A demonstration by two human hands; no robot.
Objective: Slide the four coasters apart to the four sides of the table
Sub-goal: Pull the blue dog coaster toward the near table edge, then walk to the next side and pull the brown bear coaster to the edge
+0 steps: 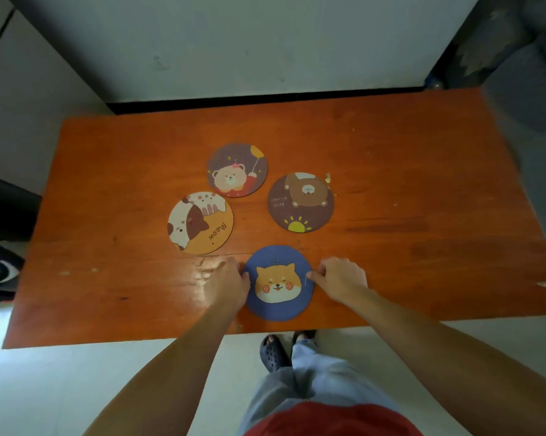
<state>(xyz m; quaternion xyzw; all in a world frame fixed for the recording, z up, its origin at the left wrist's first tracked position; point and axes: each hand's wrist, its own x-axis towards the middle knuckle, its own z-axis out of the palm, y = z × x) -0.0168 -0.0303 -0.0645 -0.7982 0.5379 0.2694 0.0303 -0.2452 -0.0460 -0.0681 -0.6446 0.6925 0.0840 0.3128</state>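
Orange wooden desk (108, 171) seen from above, long axis running left to right, with four round coasters grouped near its middle and near edge. The blue dog coaster (278, 283) lies flat closest to the person, its lower rim just inside the near edge of the desk; the printed dog face reads upright toward the viewer. The left hand (230, 286) presses fingertips against the coaster's left rim and the right hand (340, 280) meets its right rim, thumb and forefinger pinched narrowly at the edge (each grip is tight on the rim; whether the disc is lifted at all cannot be told). The cat coaster (200, 223) sits to the left, its "Meow" lettering running steeply up the disc, tilted to the right. The balloon bear coaster (237, 170) lies farthest back, its bear upright. The brown bear coaster (300, 202) lies to the right, its bear upside down with the yellow sun toward the viewer. None of the four touch; narrow gaps of bare wood separate them. Broad open surface remains to the left, to the right, and behind the group toward the far edge, which meets a pale wall. Below the near edge, a dark sandal (273, 352) and pale trousers (315, 382) stand on a light floor.
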